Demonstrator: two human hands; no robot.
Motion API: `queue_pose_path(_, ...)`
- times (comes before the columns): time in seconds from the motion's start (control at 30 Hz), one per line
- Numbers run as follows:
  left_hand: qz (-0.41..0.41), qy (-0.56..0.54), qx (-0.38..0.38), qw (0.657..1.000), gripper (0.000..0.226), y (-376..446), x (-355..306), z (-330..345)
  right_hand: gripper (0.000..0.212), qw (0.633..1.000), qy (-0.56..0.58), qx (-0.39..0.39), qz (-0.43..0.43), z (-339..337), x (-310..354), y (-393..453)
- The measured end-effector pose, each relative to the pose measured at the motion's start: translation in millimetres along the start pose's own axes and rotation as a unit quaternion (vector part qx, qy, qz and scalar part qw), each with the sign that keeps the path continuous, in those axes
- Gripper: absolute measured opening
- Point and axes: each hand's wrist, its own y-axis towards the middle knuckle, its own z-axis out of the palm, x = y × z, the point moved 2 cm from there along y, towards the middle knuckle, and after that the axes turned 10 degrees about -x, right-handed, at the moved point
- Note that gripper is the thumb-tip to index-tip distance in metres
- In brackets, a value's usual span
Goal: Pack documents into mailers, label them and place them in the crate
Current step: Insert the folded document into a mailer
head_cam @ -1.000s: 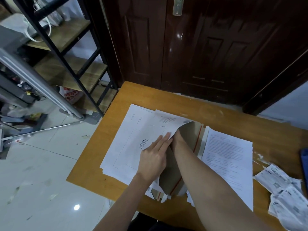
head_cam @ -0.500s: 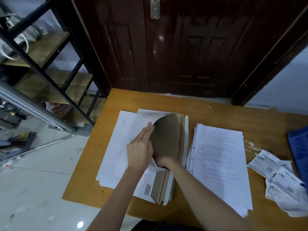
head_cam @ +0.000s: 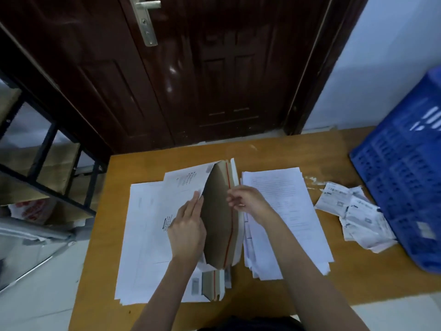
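Left hand [head_cam: 188,231] lies with straight fingers pressed flat on the raised white front panel of the mailer [head_cam: 220,211], holding its mouth open. Right hand [head_cam: 248,201] sits at the mailer's right edge, fingers loosely curled by the red tear strip; whether it pinches the edge cannot be told. Mailer rests mid-table on a stack of flat mailers [head_cam: 145,235], brown interior exposed, white outside with black print. The stack's left edge runs near the table [head_cam: 286,149] edge; its near corners overhang toward the person. Documents [head_cam: 284,211], a loose white pile, lie just right of the mailer, touching its edge. Crumpled labels [head_cam: 353,211] lie farther right, against the blue crate [head_cam: 405,175] at the table's right end. Bare tabletop behind the papers, up to a dark door [head_cam: 191,68].
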Motion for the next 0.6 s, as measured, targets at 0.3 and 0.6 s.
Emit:
queue_pose_path(0.3, 0.032, 0.011, 0.051, 0.998, 0.065, -5.0, -33.7, 19.5, 0.041, 0.91, -0.159, -0.377, 0.067, -123.6, -66.2, 8.4)
queue_pose_path(0.6, 0.062, 0.029, 0.023, 0.997, 0.06, -5.1, -34.3, 21.4, 0.08, 0.84, -0.337, -0.418, 0.083, -130.0, -99.7, 1.6)
